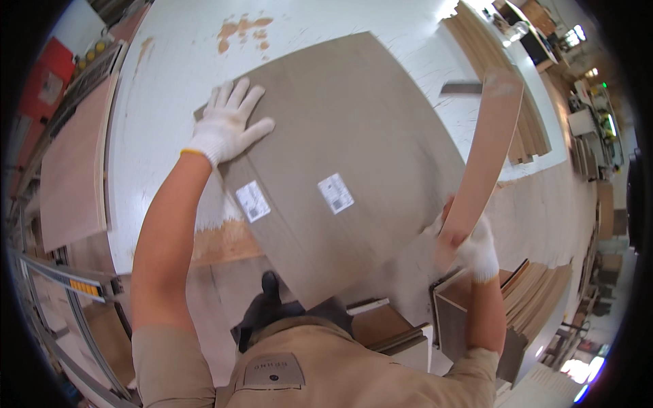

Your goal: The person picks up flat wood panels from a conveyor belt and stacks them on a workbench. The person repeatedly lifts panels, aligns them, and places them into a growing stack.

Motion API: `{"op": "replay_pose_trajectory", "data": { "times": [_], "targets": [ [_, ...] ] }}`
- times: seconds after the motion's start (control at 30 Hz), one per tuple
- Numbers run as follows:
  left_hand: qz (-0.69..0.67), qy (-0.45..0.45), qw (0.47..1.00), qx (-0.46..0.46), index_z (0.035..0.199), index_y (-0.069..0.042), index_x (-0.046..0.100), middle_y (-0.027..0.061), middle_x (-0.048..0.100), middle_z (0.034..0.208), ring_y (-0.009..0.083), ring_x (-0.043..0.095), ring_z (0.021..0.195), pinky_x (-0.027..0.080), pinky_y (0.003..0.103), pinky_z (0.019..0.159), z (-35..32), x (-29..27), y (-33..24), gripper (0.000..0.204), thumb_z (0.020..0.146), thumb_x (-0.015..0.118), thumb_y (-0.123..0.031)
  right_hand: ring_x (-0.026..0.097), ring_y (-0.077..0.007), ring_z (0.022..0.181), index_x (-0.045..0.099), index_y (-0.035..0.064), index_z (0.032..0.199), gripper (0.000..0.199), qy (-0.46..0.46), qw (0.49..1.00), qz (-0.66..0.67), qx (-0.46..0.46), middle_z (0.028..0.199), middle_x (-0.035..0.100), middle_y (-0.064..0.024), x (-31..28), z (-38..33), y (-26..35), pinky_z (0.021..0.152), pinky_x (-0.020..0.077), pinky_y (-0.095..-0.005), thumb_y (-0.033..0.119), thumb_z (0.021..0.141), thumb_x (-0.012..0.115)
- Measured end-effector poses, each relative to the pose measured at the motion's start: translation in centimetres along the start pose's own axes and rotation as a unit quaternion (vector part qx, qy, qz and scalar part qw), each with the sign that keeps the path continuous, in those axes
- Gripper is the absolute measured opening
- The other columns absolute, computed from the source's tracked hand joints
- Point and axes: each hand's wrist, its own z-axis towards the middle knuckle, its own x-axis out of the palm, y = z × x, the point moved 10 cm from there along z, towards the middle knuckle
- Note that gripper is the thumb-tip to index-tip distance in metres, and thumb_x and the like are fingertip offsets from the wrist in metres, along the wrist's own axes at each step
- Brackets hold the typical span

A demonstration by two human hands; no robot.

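Observation:
A large grey-brown board [354,115] lies on the white worktable, its near end jutting past the table edge toward my body. Two white printed labels [336,193] are stuck on its near half. My left hand [228,122], in a white knit glove, rests flat on the board's far left part with fingers spread. My right hand [476,250], also gloved, is closed round the lower end of a long flat brown wooden strip [486,146]. That strip rises over the board's right edge. Motion blurs the right fingers. A short dark grey piece [461,88] shows beside the strip's upper end.
The white worktable [177,68] has brown worn patches. A stack of long wooden strips [476,41] lies along its right side. Pinkish boards [78,163] stand at left, above a metal-framed cart [61,279]. Stacked panels [541,292] are low at right, near my right forearm.

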Motion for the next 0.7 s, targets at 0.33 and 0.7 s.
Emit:
{"op": "replay_pose_trajectory", "data": {
  "times": [0.33, 0.7],
  "targets": [
    [0.093, 0.025, 0.979, -0.177, 0.170, -0.021, 0.039, 0.0243, 0.044, 0.166, 0.0391, 0.033, 0.159, 0.018, 0.059, 0.130, -3.1, -0.4, 2.4, 0.098, 0.097, 0.041, -0.087, 0.072, -0.0280, 0.082, 0.067, 0.0000, 0.107, 0.033, 0.123, 0.893, -0.349, 0.256, 0.095, 0.071, -0.0141, 10.8, -13.9, -2.6, 0.075, 0.0576, -0.0368, -0.005, 0.074, 0.064],
    [0.012, -0.007, 0.984, -0.176, 0.166, -0.019, 0.045, 0.0272, 0.049, 0.164, 0.0430, 0.032, 0.159, 0.013, 0.065, 0.129, -4.7, -1.0, 2.8, 0.092, 0.096, 0.050, -0.079, 0.073, -0.0395, 0.096, 0.065, -0.0009, 0.118, 0.035, 0.074, 0.764, -0.543, 0.340, 0.097, 0.073, -0.0204, 12.2, -21.4, -4.2, 0.085, 0.0575, -0.0444, 0.000, 0.084, 0.071]
  ]
}}
